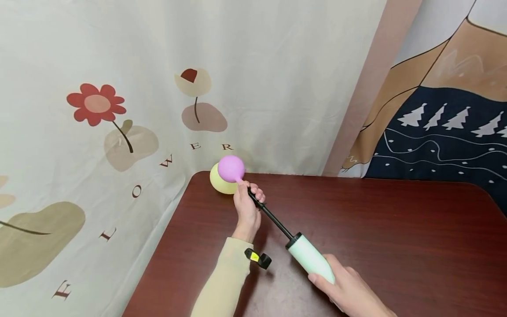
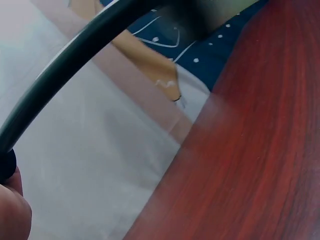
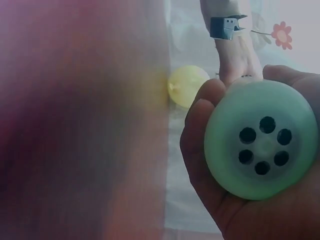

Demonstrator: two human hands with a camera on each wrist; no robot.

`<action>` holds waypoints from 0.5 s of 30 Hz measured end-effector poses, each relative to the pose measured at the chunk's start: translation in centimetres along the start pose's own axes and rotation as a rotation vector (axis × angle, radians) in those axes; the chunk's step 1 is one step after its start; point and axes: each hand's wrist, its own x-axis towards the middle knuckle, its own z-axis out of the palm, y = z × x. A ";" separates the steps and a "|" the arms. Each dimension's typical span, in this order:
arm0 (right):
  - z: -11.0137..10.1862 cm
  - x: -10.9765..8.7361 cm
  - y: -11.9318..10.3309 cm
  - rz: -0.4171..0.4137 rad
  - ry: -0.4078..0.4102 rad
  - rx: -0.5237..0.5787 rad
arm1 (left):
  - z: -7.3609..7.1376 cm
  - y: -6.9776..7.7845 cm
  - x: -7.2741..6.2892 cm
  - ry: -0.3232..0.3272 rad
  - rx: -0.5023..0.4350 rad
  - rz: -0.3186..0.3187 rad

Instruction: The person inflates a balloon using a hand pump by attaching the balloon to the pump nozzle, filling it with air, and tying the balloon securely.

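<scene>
A small purple balloon point(image 1: 231, 168), partly inflated, sits at the nozzle end of a hand-held balloon pump point(image 1: 310, 257). My left hand point(image 1: 247, 204) grips that end, with its thumb by the balloon's neck; the nozzle itself is hidden in the fingers. From there a black rod point(image 2: 65, 65) runs down to the mint-green barrel, pulled well out. My right hand point(image 1: 352, 286) is wrapped around the barrel near its rear. The right wrist view looks onto the barrel's round end point(image 3: 265, 145) with its ring of holes, fingers curled about it.
A bigger yellow balloon point(image 1: 218, 182) rests at the table's far left corner, behind the purple one. The dark red wooden table point(image 1: 376, 233) meets a printed curtain point(image 1: 277, 88) at the back and left. A black camera mount point(image 1: 258, 258) is strapped at the left wrist.
</scene>
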 end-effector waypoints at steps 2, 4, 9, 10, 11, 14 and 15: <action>-0.3 -0.7 0.6 0.002 -0.030 -0.002 | -0.3 0.5 0.3 0.004 -0.013 0.009; -0.6 -1.1 1.0 -0.018 -0.049 -0.006 | -0.4 0.8 0.3 0.003 -0.023 0.017; -0.8 -0.9 1.0 -0.012 -0.074 -0.004 | 0.0 0.6 -0.5 -0.028 -0.027 0.011; -0.7 -0.7 0.8 0.000 -0.074 -0.003 | 0.2 0.5 -0.7 -0.037 -0.025 0.003; -0.7 -0.4 0.6 0.004 -0.071 -0.002 | 0.4 0.3 -1.0 -0.044 -0.024 -0.001; -0.5 0.3 0.1 0.012 -0.046 -0.014 | 0.9 -0.1 -1.6 -0.060 -0.028 -0.013; -0.5 0.5 -0.1 0.006 -0.029 -0.023 | 1.0 -0.2 -1.8 -0.067 -0.030 -0.016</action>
